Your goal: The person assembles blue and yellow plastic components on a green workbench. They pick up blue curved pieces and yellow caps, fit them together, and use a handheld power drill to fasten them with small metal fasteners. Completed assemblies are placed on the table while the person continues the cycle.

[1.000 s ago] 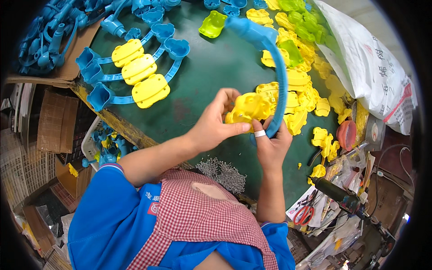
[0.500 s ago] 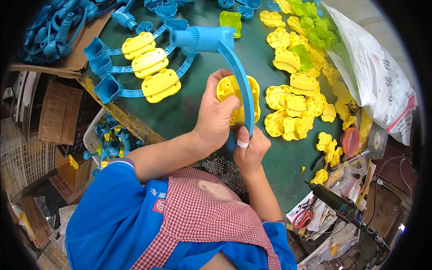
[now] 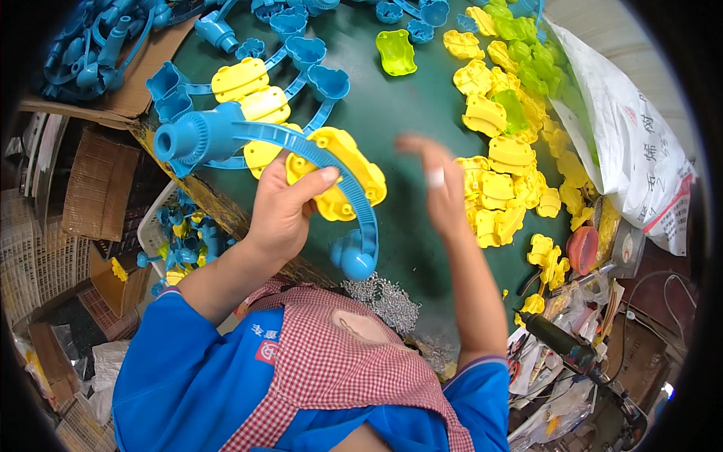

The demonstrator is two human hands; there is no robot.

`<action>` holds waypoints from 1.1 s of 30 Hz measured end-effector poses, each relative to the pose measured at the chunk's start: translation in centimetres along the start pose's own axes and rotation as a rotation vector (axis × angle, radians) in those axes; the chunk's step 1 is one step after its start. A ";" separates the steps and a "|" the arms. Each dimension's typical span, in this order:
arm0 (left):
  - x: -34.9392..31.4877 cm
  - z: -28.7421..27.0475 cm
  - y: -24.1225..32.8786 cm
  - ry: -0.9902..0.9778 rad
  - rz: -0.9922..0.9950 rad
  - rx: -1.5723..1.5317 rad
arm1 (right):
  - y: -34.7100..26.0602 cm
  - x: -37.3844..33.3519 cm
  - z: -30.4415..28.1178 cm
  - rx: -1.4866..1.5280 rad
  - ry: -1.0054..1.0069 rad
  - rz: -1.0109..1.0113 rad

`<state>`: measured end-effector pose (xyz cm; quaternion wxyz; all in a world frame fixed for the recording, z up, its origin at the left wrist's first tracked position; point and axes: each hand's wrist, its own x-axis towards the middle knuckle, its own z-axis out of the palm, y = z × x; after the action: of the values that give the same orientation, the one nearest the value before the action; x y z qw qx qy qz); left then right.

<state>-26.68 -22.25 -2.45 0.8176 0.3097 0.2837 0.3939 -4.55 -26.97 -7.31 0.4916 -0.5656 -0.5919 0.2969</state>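
My left hand [image 3: 280, 207] grips a yellow plastic shell [image 3: 370, 175], thumb on its ribbed inner face. A curved blue plastic arm [image 3: 364, 218] lies across the shell, held with it. The arm's wide ribbed socket [image 3: 199, 139] points to the left, and its rounded end hangs near the table edge. My right hand [image 3: 443, 184], a white band on one finger, is blurred in the air left of a heap of yellow shells [image 3: 493, 192]. Its fingers are stretched out and nothing shows in them.
Blue arms with yellow shells [image 3: 241, 79] lie at the back left. A green shell [image 3: 396, 53] sits farther back. Small silvery pieces [image 3: 384, 301] are heaped at the near table edge. A white sack [image 3: 621, 128] stands at right, above a dark power driver [image 3: 557, 337].
My left hand has moved left and nearer with the shell and blue arm, turning them. My right hand has let go of the arm's lower end and moved up and right.
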 end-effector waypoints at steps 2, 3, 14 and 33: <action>-0.8 0.5 -0.3 -0.012 -0.075 -0.041 | 3.3 5.1 -0.8 -0.589 0.204 -0.168; -0.9 1.0 -0.9 -0.026 -0.102 -0.061 | 4.9 7.5 -1.0 -0.736 0.245 -0.239; -2.1 -1.1 -1.3 0.044 -0.240 -0.047 | 2.9 9.3 -3.4 0.494 -0.129 0.670; -0.5 2.3 -4.2 0.160 -0.204 0.048 | -6.2 -5.0 -1.5 -0.596 0.212 -0.168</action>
<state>-23.40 -25.42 -3.94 0.8204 0.2663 0.3875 0.3252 -6.12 -33.25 -2.37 0.3860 -0.6616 -0.6428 0.0085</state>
